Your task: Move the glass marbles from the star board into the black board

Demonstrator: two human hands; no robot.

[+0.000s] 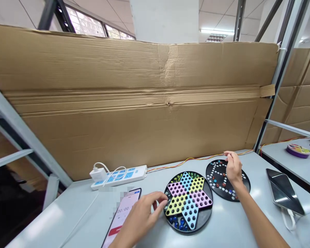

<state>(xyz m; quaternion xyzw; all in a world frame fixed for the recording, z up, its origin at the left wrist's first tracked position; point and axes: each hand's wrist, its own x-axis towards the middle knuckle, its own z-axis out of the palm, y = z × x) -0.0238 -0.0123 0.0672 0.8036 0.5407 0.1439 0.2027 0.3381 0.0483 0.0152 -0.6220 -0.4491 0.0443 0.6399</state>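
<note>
The star board [188, 201] lies flat on the worktop [227, 224], one blue point aimed toward the camera. The left hand [142, 217] touches its left rim, fingers curled, grip empty. Right of it, the right hand [233, 167] rests loosely open on the black board [218, 179]. The phone [121, 215], left of the star board, is cut off; its digits are blurred.

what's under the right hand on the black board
The right hand rests on the far part of the black board, over white dots and a few red and blue marbles. Whatever lies beneath the palm and fingers is covered.
</note>
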